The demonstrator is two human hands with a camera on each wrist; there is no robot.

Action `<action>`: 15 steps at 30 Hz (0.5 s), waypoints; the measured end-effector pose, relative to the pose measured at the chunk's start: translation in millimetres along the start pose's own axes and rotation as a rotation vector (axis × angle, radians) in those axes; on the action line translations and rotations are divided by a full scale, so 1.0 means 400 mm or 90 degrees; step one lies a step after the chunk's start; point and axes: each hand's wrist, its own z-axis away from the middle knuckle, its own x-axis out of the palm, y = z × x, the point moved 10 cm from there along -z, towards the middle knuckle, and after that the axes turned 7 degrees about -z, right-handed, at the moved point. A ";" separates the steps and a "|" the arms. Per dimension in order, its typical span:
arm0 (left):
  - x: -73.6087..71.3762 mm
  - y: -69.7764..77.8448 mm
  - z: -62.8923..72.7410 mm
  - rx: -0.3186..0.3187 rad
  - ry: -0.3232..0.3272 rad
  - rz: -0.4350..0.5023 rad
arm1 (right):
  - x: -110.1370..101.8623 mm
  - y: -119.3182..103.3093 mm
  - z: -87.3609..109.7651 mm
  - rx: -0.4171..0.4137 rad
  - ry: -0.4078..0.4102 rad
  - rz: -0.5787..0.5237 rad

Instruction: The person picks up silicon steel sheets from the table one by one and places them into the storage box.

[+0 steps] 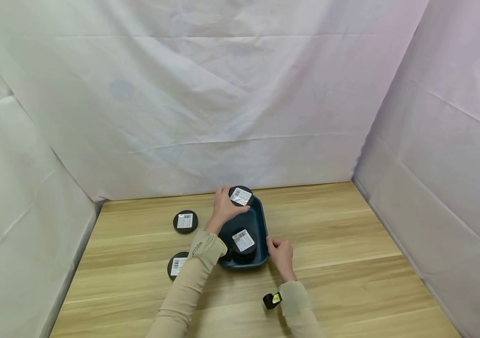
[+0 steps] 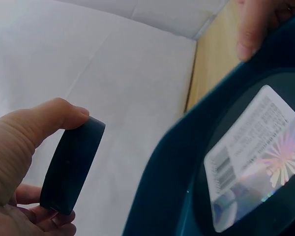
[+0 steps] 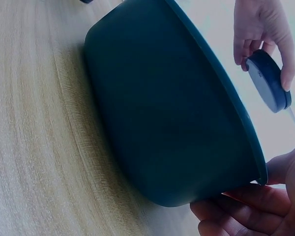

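Observation:
My left hand [image 1: 224, 206] holds a flat round black disc [image 1: 240, 196] with a white barcode label, above the far end of a dark blue basin [image 1: 262, 216]. Thumb and fingers grip the disc [image 2: 73, 167] by its edge in the left wrist view. Inside the basin, toward its near end, sits another labelled black disc [image 1: 244, 240]. At the basin's near right side, my right hand [image 1: 281, 253] pinches the rim. The right wrist view shows the thumb at the rim and curled fingers below it against the basin's outer wall [image 3: 172, 108].
Two more labelled black discs lie on the wooden table [image 1: 333, 234] left of the basin: one farther back [image 1: 185, 221], one nearer [image 1: 177, 265], partly behind the left sleeve. A small black device [image 1: 271, 300] with a yellow-green label is beside the right wrist. White cloth [image 1: 223, 108] encloses the table.

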 end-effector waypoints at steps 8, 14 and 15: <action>0.036 -0.014 -0.001 0.000 -0.010 -0.057 | -0.006 0.004 0.000 -0.001 -0.002 -0.003; 0.084 -0.037 -0.009 -0.014 -0.048 -0.063 | -0.013 -0.001 0.001 -0.002 0.000 0.000; 0.091 -0.040 -0.010 -0.015 -0.055 -0.068 | -0.013 0.000 0.001 0.000 0.000 0.001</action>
